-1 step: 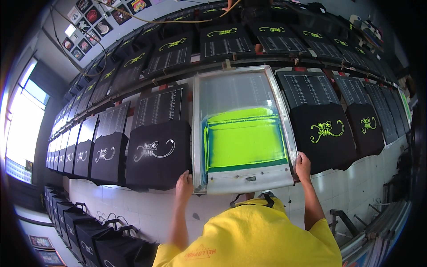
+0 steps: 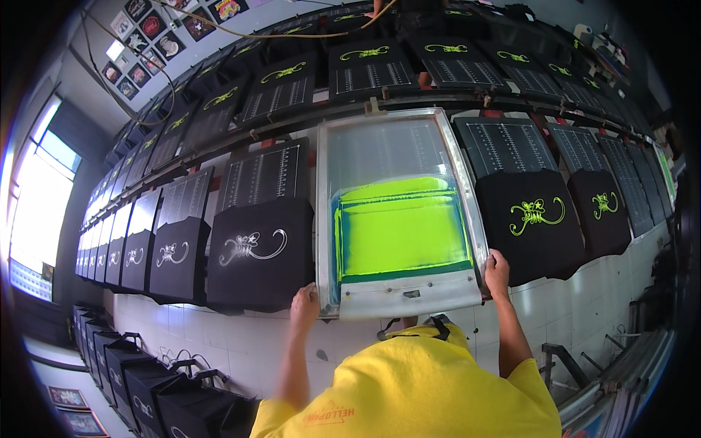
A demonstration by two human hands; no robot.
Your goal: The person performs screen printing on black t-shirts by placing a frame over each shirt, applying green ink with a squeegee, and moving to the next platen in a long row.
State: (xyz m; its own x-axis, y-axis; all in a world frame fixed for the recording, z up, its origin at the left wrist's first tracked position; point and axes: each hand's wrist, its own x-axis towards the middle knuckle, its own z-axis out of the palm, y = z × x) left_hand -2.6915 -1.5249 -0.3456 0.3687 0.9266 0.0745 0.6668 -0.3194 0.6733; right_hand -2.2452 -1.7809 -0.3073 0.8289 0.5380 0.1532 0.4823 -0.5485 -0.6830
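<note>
A silkscreen frame [image 2: 323, 219] with a silvery metal border lies flat over one printing board in the row before me. Bright yellow-green ink [image 2: 405, 237] covers the lower half of its mesh, and pale mesh shows above. My left hand [image 2: 304, 305] is closed at the frame's near left corner. On the right side, low down, my right hand [image 2: 497, 271] grips the frame's edge. Left of the frame lies a black shirt [image 2: 252, 255] with a white line design. The black shirt [image 2: 537, 226] to the right bears a similar design in yellow-green. What lies beneath the inked area is hidden.
A metal rail [image 2: 285, 120] with clamps runs behind the boards. Beyond it stands another row of printed black shirts [image 2: 365, 55]. Black garments [image 2: 139, 379] hang over racks at lower left. Several frames [image 2: 621, 387] are stacked at lower right. A hose [image 2: 285, 35] hangs overhead.
My left hand has shifted slightly right, closer against the frame's corner. My right hand and the frame look unchanged.
</note>
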